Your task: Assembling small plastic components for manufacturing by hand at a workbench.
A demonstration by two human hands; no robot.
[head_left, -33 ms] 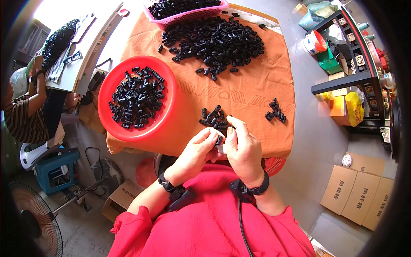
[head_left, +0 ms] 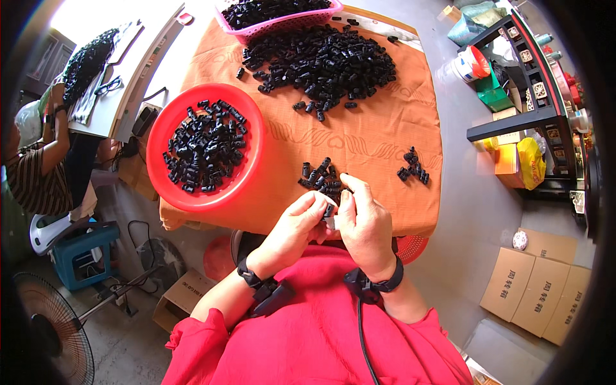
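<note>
Red sleeves end partway down your forearms, which rise from the lower edge and converge at the centre of the frame. Your left hand pinches a small black part between thumb and fingers; your right hand is close beside it, index finger bent above the thumb, and I cannot tell whether it grips anything.

At far left, a co-worker sits above a fan. On your orange-covered worktop, left to right, you have a red basin of black parts, a pink basket, a large black heap and a small cluster. Cardboard fills the lower right.

The pinched part sits at your left fingertips, just left of your right thumb. Your hands partly hide a small pile just beyond them.
</note>
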